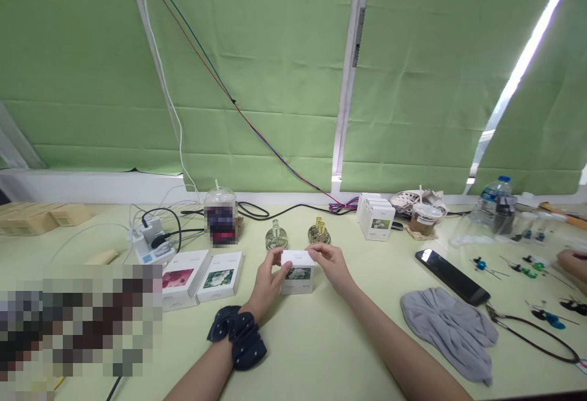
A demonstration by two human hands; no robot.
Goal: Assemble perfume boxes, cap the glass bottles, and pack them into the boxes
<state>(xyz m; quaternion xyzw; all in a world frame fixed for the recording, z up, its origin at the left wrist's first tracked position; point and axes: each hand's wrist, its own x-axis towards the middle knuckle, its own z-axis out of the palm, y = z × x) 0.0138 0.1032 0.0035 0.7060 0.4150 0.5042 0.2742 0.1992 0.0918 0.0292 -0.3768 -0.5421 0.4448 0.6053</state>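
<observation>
A small white box (300,285) with a flower picture on its front stands upright on the table before me. My left hand (266,285), a dark dotted scrunchie (243,337) round its wrist, grips the box's left side with the thumb across the front. The fingers of my right hand (334,268) close on the top right corner of the box. Just behind it stand two small round glass bottles: one with a clear neck (276,239), the other with a gold top (320,234). What the box contains is hidden.
To the left lie two flat white boxes (183,279) (221,279) and a power strip (153,248) with cables. More white boxes (378,220) stand at the back right. A phone (452,277), a grey cloth (447,327) and another person's hand (573,264) are on the right.
</observation>
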